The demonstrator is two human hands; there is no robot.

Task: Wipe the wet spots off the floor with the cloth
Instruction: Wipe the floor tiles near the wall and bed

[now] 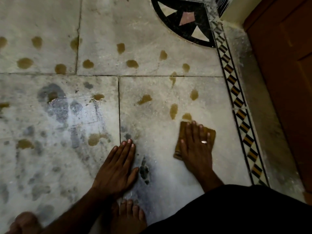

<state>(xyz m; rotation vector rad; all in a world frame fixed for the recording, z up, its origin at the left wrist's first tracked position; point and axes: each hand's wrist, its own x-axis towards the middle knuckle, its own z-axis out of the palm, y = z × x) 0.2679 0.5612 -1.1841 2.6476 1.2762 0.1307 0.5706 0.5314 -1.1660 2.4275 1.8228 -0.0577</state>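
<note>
Our bare foot is closest, on a pale, worn marble floor. Our left hand lies flat on the stone, fingers straight. Our right hand presses a folded brown cloth down with spread, straight fingers, just below a wet spot near the chequered border. The slab around our hands looks wiped. Many rounded amber puddles lie ahead and leftward, so we judge most work undone.

The right hand covers most of the cloth.
</note>
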